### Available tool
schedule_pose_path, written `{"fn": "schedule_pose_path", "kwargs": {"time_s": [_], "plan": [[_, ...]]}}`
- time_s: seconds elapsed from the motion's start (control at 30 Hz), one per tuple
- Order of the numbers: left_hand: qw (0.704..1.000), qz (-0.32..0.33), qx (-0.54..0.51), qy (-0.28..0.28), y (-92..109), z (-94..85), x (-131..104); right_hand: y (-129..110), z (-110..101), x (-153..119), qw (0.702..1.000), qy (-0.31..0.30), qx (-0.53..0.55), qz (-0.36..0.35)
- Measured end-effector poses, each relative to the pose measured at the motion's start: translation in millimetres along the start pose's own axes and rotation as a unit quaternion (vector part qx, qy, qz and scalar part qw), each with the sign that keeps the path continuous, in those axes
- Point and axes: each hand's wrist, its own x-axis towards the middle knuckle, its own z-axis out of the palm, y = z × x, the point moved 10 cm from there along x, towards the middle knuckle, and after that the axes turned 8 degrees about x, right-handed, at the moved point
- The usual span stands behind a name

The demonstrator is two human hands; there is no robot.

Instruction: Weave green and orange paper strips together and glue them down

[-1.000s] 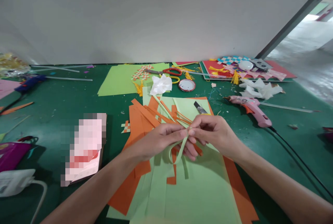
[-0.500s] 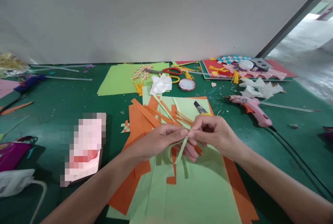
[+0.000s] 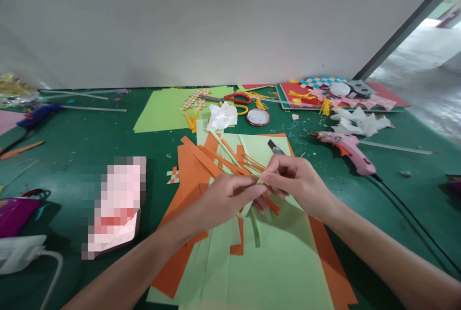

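Observation:
My left hand (image 3: 236, 196) and my right hand (image 3: 296, 178) meet over a pile of paper, fingertips pinched close together. Between them is a narrow light green paper strip (image 3: 259, 182), mostly hidden by the fingers. Beneath lie light green paper sheets (image 3: 273, 267) and orange paper pieces (image 3: 176, 252). Loose orange strips (image 3: 201, 156) spread out behind my left hand. Just beyond my right hand the blade of a cutter (image 3: 275, 147) shows; my hand covers its handle.
A pink glue gun (image 3: 347, 149) with a black cord lies right. Scissors (image 3: 237, 99), crumpled tissue (image 3: 222, 116) and a round tape roll (image 3: 258, 117) sit behind the pile. To the left are a blurred phone (image 3: 117, 204), a white charger (image 3: 21, 255) and a blue glue gun (image 3: 39, 114).
The strip's loop that hung below my fingers is now hidden behind my left hand. My left hand has turned over it and shifted slightly right.

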Motion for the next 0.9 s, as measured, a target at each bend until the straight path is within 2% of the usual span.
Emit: {"fn": "schedule_pose_path", "kwargs": {"time_s": [0.43, 0.9], "plan": [[1.0, -0.015, 0.011, -0.012, -5, 5.0, 0, 0, -4, 1, 1.0, 0.022, -0.011, -0.002], [0.999, -0.038, 0.002, -0.021, -9, 6.3, 0, -3, -31, 4, 0.987, 0.115, 0.108, -0.019]]}}
